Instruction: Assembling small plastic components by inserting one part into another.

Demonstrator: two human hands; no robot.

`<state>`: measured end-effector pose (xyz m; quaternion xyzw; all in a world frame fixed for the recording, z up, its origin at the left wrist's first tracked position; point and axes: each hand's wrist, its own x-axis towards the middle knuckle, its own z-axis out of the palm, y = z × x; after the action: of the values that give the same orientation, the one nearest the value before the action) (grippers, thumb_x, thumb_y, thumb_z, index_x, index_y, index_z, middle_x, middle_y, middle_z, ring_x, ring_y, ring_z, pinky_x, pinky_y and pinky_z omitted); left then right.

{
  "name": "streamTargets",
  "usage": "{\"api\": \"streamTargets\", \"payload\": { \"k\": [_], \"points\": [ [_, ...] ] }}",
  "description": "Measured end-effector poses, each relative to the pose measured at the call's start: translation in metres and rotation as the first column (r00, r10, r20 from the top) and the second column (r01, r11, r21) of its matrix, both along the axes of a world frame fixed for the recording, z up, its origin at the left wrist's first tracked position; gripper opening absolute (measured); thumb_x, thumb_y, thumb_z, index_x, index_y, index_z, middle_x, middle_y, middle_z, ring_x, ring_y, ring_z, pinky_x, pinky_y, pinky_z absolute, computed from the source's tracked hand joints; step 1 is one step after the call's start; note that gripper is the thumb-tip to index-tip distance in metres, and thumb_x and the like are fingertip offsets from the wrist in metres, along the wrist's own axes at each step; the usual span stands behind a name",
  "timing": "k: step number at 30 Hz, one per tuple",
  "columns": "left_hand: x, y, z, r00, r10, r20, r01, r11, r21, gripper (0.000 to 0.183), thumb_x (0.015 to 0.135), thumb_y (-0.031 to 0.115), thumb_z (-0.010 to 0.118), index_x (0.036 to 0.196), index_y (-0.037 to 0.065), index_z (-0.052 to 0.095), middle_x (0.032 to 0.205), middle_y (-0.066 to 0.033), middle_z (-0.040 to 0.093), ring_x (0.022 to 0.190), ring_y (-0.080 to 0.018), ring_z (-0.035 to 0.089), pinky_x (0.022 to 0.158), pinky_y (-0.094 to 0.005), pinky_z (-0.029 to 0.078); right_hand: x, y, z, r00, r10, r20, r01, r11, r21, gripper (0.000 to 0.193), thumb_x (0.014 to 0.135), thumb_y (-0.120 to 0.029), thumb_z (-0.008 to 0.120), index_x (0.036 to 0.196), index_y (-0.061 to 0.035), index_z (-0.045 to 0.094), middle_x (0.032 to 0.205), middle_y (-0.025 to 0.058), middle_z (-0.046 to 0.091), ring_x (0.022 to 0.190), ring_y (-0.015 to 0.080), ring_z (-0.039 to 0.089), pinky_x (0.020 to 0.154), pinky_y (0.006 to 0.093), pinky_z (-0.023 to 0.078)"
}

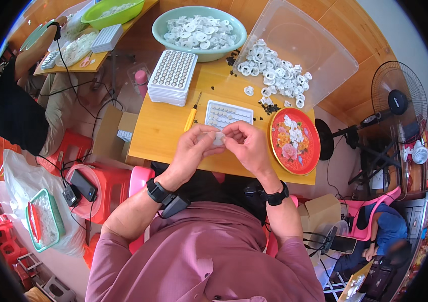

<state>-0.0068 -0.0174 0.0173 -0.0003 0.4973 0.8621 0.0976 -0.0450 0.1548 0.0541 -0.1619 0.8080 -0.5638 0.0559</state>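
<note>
Near the table's front edge, my left hand (196, 145) and my right hand (247, 146) meet, fingers pinched from both sides on a small white round plastic part (218, 139). Just beyond my fingers lies a white tray (248, 117) with small pieces in rows, partly hidden by my hands. A yellow-handled screwdriver (190, 120) rests left of this tray, its shaft pointing away from me. To the right of my right hand is a round red tray (280, 157) with a flower pattern; some white pieces lie on it.
A stack of white trays (167, 94) holds round metallic pieces. Behind it a pale green basin (161, 40) is heaped with white parts. More white parts (282, 75) spill from a clear plastic bin (319, 45), beside small black pieces (270, 108). A fan (398, 103) stands at right.
</note>
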Motion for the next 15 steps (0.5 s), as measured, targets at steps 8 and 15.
{"api": "streamTargets", "payload": {
  "k": [8, 15],
  "points": [
    [-0.001, -0.003, 0.001, 0.979, -0.115, 0.168, 0.037, 0.912, 0.408, 0.021, 0.104, 0.016, 0.051, 0.119, 0.002, 0.057, 0.120, -0.0108, 0.064, 0.111, -0.0189, 0.065, 0.099, -0.0330, 0.053, 0.004, -0.005, 0.021, 0.937, 0.063, -0.343, 0.001, 0.983, 0.185, 0.017, 0.079, -0.004, 0.069, 0.096, -0.0042, 0.070, 0.086, 0.0102, 0.068, 0.077, 0.0254, 0.068, 0.067, 0.0340, 0.054],
    [-0.002, -0.002, -0.004, 0.971, -0.197, 0.138, 0.106, 0.866, 0.489, 0.021, 0.103, 0.016, 0.053, 0.119, 0.004, 0.058, 0.120, -0.0086, 0.064, 0.114, -0.0174, 0.063, 0.101, -0.0335, 0.051, 0.006, -0.006, 0.024, 0.767, 0.193, -0.612, 0.049, 0.933, 0.355, 0.018, 0.077, -0.006, 0.073, 0.094, -0.0047, 0.068, 0.086, 0.0115, 0.068, 0.077, 0.0313, 0.067, 0.067, 0.0388, 0.053]
  ]
}}
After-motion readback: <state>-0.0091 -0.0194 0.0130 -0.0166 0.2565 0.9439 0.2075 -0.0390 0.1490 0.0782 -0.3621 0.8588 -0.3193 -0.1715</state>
